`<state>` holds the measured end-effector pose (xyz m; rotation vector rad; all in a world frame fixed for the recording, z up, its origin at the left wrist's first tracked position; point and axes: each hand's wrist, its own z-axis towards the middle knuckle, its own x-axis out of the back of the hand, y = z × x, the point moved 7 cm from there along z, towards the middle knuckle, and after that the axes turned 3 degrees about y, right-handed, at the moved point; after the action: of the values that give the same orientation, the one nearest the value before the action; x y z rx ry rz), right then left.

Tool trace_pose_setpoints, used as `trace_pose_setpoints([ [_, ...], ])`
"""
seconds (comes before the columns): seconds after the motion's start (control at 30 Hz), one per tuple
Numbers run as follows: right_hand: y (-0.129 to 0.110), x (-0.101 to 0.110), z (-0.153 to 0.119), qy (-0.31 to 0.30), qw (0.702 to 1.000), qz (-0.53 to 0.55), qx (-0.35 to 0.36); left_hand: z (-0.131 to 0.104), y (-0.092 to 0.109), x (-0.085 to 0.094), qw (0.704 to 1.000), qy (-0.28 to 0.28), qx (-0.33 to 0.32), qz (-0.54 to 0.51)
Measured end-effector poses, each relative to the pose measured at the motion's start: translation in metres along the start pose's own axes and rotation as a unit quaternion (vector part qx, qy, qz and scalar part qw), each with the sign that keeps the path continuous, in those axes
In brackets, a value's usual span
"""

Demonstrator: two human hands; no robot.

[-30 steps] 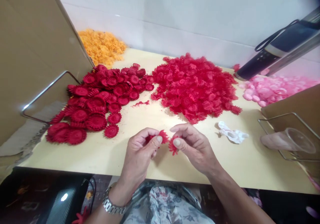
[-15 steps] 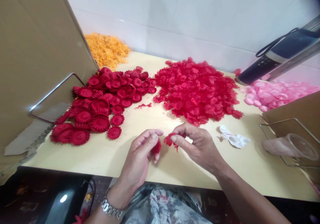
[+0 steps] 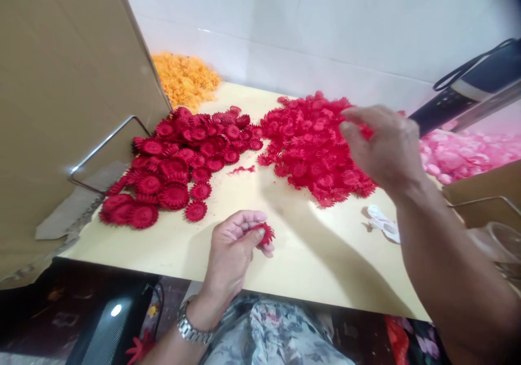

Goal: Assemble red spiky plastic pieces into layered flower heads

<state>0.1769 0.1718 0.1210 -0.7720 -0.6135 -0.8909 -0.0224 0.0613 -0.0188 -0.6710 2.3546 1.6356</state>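
My left hand (image 3: 240, 245) is closed near the front of the table, pinching a small red fabric flower (image 3: 266, 234) with fringed petals between thumb and fingers. Reaching up and forward, my right hand (image 3: 382, 142) is over the right side of a heap of bright red fringed flower pieces (image 3: 317, 148). Its fingers are curved and blurred, and red shows in the gap by the thumb; whether that is a held piece or the heap behind, I cannot tell. To the left lies a heap of darker red, denser fabric flowers (image 3: 175, 194).
Yellow flower pieces (image 3: 187, 80) lie at the back left and pink ones (image 3: 472, 153) at the right. A dark bottle with a strap (image 3: 459, 94) leans by the wall. Crumpled white tissue (image 3: 380, 221) and a clear cup (image 3: 502, 240) are at right; a cardboard panel (image 3: 81, 72) stands at left.
My right hand has gone from beside the left hand, where it pinched a red piece, up and right to the bright red heap. The flower in my left hand now shows more fully.
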Motion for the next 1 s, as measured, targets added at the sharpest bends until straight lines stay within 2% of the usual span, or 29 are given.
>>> trace_pose_setpoints([
  [0.07,-0.022,-0.008,-0.024,-0.024,0.998,0.045,0.029,0.000,0.000,0.001,1.000,0.002,-0.003,0.012],
  [0.17,-0.057,-0.027,-0.059,-0.115,0.982,0.124,0.086,0.000,0.000,0.001,0.999,-0.006,-0.003,0.040],
  [0.23,-0.071,-0.034,-0.075,-0.144,0.972,0.152,0.108,-0.001,-0.001,0.000,0.999,-0.014,-0.002,0.052],
  [0.47,-0.078,-0.046,-0.100,-0.174,0.958,0.201,0.108,-0.001,-0.004,-0.001,0.998,-0.034,-0.011,0.050],
  [0.77,-0.077,-0.050,-0.111,-0.213,0.927,0.308,-0.011,-0.002,-0.004,0.001,0.983,-0.071,-0.093,0.138],
  [0.9,-0.072,-0.060,-0.119,-0.240,0.885,0.382,-0.117,-0.004,0.004,-0.002,0.976,-0.059,-0.127,0.166],
  [0.97,-0.074,-0.066,-0.124,-0.255,0.857,0.421,-0.150,-0.005,0.007,-0.003,0.974,-0.049,-0.139,0.174],
  [1.0,-0.074,-0.067,-0.125,-0.252,0.854,0.428,-0.157,-0.005,0.007,-0.004,0.973,-0.047,-0.140,0.177],
])
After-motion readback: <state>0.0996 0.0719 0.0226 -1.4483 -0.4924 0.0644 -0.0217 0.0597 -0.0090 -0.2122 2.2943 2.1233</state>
